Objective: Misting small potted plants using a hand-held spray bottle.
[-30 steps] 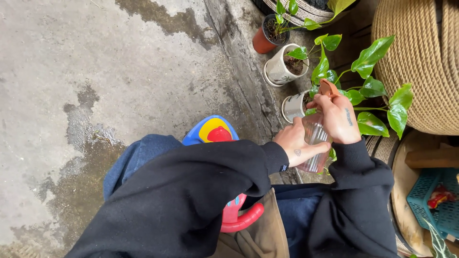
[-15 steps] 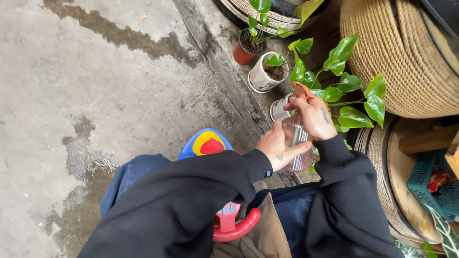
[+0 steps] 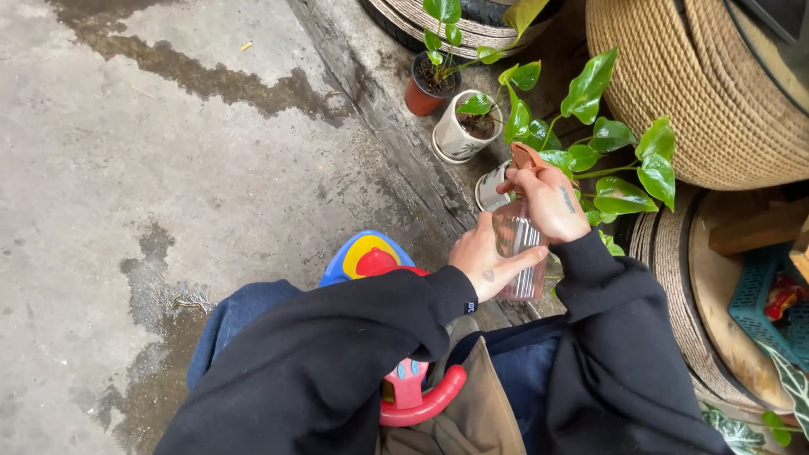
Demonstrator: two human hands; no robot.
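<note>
Two hands on one clear ribbed plastic spray bottle (image 3: pixel 518 253), held above your lap: left hand (image 3: pixel 489 265) grips its body, right hand (image 3: pixel 548 202) grips its terracotta-coloured spray head (image 3: pixel 527 157). Likely light, thin-walled, slippery wet; hold mid-body.

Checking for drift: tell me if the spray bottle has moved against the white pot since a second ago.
No. The spray bottle sits just below the white pot, as before, gripped by both hands; only the camera shifted.

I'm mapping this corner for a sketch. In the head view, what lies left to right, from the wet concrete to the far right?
Wet concrete floor → colourful ride-on toy → left hand → clear spray bottle → right hand → leafy green plant → teal plastic crate.
</note>
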